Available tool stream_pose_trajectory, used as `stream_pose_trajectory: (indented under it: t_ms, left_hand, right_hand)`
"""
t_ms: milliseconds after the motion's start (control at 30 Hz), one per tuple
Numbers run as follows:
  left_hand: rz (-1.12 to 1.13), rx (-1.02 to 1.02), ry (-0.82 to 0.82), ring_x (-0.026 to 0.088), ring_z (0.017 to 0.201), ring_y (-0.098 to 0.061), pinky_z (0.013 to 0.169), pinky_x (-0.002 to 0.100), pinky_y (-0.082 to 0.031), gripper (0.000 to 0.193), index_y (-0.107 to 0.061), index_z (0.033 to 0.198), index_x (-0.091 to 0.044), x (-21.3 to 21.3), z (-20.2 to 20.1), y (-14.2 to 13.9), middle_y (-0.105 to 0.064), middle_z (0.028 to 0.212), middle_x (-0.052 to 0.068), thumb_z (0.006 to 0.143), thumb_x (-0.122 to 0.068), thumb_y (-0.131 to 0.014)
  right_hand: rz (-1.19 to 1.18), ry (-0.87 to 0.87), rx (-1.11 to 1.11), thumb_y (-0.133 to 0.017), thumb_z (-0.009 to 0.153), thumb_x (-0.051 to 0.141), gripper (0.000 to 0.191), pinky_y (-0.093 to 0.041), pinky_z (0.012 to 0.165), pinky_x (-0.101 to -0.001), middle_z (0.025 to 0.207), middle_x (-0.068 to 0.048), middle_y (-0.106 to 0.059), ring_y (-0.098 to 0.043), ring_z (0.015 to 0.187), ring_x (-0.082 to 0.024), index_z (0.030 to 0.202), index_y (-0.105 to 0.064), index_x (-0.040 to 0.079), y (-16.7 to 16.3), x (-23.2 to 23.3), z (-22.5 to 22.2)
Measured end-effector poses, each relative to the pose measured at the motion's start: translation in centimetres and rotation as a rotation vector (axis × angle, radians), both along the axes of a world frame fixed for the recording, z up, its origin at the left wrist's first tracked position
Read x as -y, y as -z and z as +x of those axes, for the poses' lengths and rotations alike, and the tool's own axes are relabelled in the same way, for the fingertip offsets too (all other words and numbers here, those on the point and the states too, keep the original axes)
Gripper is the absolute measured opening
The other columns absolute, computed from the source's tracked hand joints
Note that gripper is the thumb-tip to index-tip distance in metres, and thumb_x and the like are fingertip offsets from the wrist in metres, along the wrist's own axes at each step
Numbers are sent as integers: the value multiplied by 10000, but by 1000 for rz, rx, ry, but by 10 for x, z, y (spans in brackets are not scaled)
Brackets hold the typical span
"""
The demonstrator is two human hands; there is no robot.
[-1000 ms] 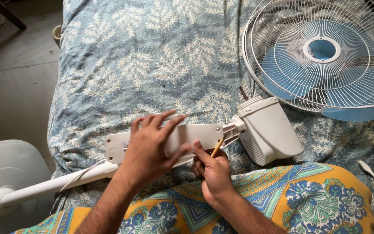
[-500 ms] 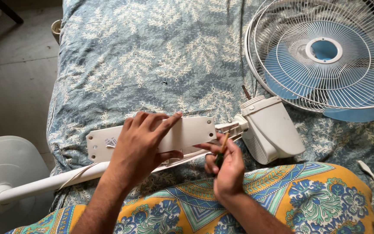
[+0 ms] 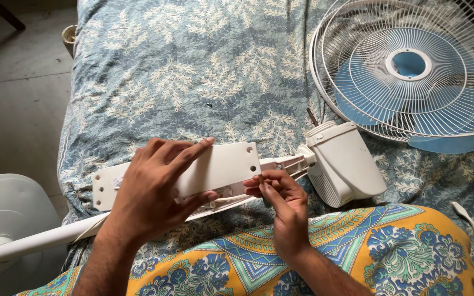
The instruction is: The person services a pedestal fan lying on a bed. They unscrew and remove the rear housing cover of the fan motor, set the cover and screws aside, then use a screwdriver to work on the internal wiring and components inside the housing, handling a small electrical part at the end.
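Note:
A white pedestal fan lies across the bed. My left hand (image 3: 157, 189) lies over its long white cover plate (image 3: 226, 161), fingers spread on top and thumb under the front edge, holding it against the fan's neck. My right hand (image 3: 281, 205) is at the plate's right end, fingertips pinched on a small thin dark piece (image 3: 260, 178); I cannot tell what it is. Just to the right is the white motor housing (image 3: 341, 164), and beyond it the round wire grille with blue blades (image 3: 412, 66).
The fan's pole (image 3: 45, 238) runs left to its white base (image 3: 1, 219) off the bed's edge, above the grey floor. A yellow patterned cloth (image 3: 357, 252) covers my lap. A white and red toothbrush (image 3: 473, 227) lies at the right. A small cup (image 3: 69, 35) stands top left.
My left hand has shifted the cover plate slightly left and down. My right hand has turned, and the yellow tool seen in it before no longer shows; the fingers now pinch at the plate's end.

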State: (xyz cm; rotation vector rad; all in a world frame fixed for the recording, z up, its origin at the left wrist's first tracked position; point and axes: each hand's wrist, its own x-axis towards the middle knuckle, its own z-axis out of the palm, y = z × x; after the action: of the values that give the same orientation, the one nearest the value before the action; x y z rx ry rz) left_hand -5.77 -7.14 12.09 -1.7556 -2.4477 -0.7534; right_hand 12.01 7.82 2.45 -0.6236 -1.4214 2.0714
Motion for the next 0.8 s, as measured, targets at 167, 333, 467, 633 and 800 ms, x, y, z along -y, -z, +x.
stream_pose_trajectory:
  t_ms: [167,333,467,633,800]
  left_hand:
    - [-8,4,-2,331,1074,-593,936,487,-485,834,-553,1435,-157,0,1,-1,-674,1181,117,732,-501,-839]
    - [-30,-8,0,327,1074,-597,917,484,-489,851,-550,1437,-168,-1,2,0,-676,1167,114,714,-511,-841]
    - [-45,-4,4,328,1060,-600,914,481,-496,861,-544,1445,-164,-2,3,1,-672,1152,121,719,-517,-844]
    - [14,11,20,328,1072,-604,916,482,-493,834,-555,1431,-155,1,1,-2,-677,1183,118,728,-502,-839]
    - [10,3,-5,328,1078,-596,919,487,-489,827,-563,1424,-159,5,-1,-5,-682,1183,110,725,-504,-840]
  right_hand:
    - [12,-2,2,-535,999,37,172,-587,939,-376,985,-149,-766,-736,944,-211,1073,-686,2,-2,-1,0]
    - [37,-15,-17,-541,1002,31,176,-573,977,-360,973,-120,-756,-722,984,-198,1081,-697,5,-2,-3,2]
    - [64,-30,-31,-549,1006,14,167,-564,984,-335,982,-108,-740,-706,1014,-178,1080,-698,3,-2,-4,3]
    - [140,-19,-26,-562,1005,16,154,-593,931,-329,986,-101,-733,-723,996,-178,1077,-698,5,-2,-4,4]
    - [191,7,-32,-548,1000,20,196,-598,924,-329,1003,-98,-724,-706,979,-172,1115,-705,2,-1,-4,5]
